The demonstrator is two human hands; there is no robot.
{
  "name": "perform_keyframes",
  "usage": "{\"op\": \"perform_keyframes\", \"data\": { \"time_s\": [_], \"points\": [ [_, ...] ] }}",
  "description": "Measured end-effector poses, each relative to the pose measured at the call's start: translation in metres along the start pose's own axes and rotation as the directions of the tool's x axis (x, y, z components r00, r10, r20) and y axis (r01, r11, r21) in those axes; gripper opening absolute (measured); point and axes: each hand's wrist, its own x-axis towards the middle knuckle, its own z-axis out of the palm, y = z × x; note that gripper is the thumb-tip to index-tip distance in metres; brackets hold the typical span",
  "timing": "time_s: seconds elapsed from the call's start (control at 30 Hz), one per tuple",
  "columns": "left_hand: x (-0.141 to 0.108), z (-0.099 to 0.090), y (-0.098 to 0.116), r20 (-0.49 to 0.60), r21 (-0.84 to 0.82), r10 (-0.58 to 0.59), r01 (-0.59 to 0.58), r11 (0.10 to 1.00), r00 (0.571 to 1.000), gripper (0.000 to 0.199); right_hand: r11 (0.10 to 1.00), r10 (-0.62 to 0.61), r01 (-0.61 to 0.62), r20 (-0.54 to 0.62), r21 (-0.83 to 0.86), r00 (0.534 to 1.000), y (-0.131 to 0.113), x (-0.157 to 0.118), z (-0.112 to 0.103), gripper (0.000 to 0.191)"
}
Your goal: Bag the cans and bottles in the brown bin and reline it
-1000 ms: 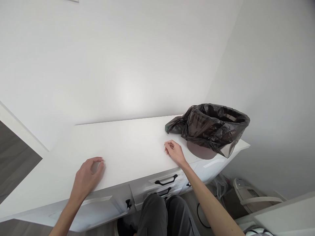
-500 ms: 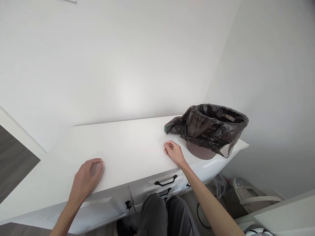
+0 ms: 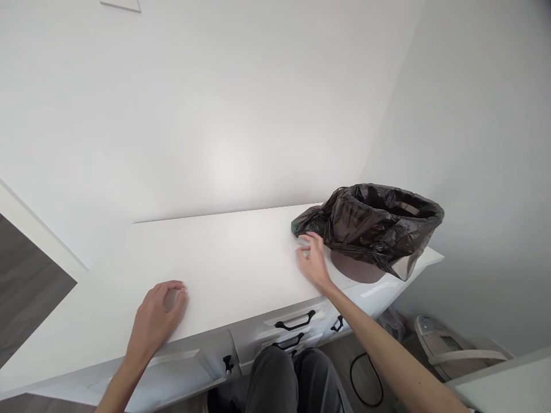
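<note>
My left hand [image 3: 158, 315] rests on the white countertop [image 3: 228, 264] near its front edge. Its thumb and fingertips curl together into a ring, and nothing shows inside it. My right hand [image 3: 314, 261] is just below the gathered end of a black plastic bag [image 3: 361, 223], thumb and fingers apart and holding nothing. Whether its fingertips touch the bag I cannot tell. The bag lines a brownish bin [image 3: 358, 268], whose lower part shows beneath it at the right end of the counter.
White drawers with black handles [image 3: 295, 321] run below the counter, close to my knees [image 3: 275, 378]. A wall rises behind the counter and another on the right. On the floor at right are a beige appliance [image 3: 447, 344] and a black cable [image 3: 365, 401].
My right hand has moved up toward the gathered end of the bag, and its fingers have spread. My left hand stays in place. The whole view has shifted slightly.
</note>
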Motion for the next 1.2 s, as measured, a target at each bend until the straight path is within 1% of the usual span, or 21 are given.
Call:
{"op": "perform_keyframes", "data": {
  "time_s": [0.07, 0.13, 0.2, 0.3, 0.37, 0.43, 0.5, 0.6, 0.8, 0.9, 1.0, 1.1, 1.2],
  "points": [
    [0.0, 0.001, -0.003, -0.005, 0.001, 0.01, -0.01, 1.0, 1.0, 0.032, 0.997, -0.028, 0.024, -0.066, -0.069, 0.997, -0.003, 0.016, -0.005, 0.042],
    [0.0, 0.002, -0.005, -0.009, 0.003, 0.018, -0.017, 1.0, 1.0, 0.032, 0.994, -0.03, 0.02, -0.097, -0.108, 0.995, -0.004, 0.037, -0.008, 0.039],
    [-0.001, 0.003, -0.007, -0.012, 0.002, 0.019, -0.019, 1.0, 1.0, 0.032, 0.993, 0.037, -0.048, -0.104, -0.104, 0.994, -0.002, 0.06, -0.01, 0.034],
    [-0.002, 0.003, -0.009, -0.015, -0.004, 0.023, -0.023, 1.0, 1.0, 0.031, 0.978, 0.2, -0.204, -0.085, -0.046, 0.976, 0.006, 0.085, -0.01, 0.031],
    [-0.002, 0.004, -0.01, -0.019, -0.005, 0.032, -0.032, 0.999, 0.999, 0.03, 0.966, 0.258, -0.259, -0.073, -0.016, 0.963, 0.012, 0.093, -0.008, 0.032],
    [-0.002, 0.005, -0.012, -0.025, 0.0, 0.041, -0.041, 0.999, 0.999, 0.03, 0.959, 0.281, -0.282, -0.069, -0.003, 0.957, 0.016, 0.093, -0.005, 0.033],
    [-0.002, 0.005, -0.012, -0.028, 0.002, 0.047, -0.047, 0.999, 0.998, 0.03, 0.956, 0.292, -0.292, -0.047, 0.007, 0.955, 0.018, 0.088, -0.002, 0.034],
    [-0.003, 0.004, -0.01, -0.03, -0.002, 0.056, -0.056, 0.998, 0.998, 0.029, 0.964, 0.264, -0.264, 0.004, 0.018, 0.965, 0.016, 0.076, 0.003, 0.033],
    [-0.006, 0.0, -0.005, -0.014, -0.001, 0.051, -0.051, 0.999, 0.999, 0.026, 0.978, 0.2, -0.206, 0.116, 0.036, 0.973, -0.005, 0.05, 0.019, 0.03],
    [-0.007, 0.0, -0.004, -0.022, -0.007, 0.05, -0.05, 0.999, 0.999, 0.026, 0.982, 0.16, -0.174, 0.172, 0.067, 0.972, -0.024, 0.032, 0.03, 0.027],
    [-0.007, 0.0, -0.003, -0.012, -0.004, 0.045, -0.045, 0.999, 0.999, 0.026, 0.987, 0.107, -0.132, 0.235, 0.093, 0.966, -0.048, 0.008, 0.038, 0.024],
    [-0.008, -0.001, -0.003, -0.009, 0.002, 0.06, -0.06, 0.998, 0.998, 0.026, 0.992, 0.038, -0.074, 0.322, 0.099, 0.946, -0.076, -0.019, 0.036, 0.022],
    [-0.008, -0.003, -0.003, -0.006, -0.008, 0.087, -0.087, 0.996, 0.996, 0.028, 0.995, -0.031, -0.011, 0.395, 0.104, 0.918, -0.099, -0.045, 0.028, 0.024]
  ]
}}
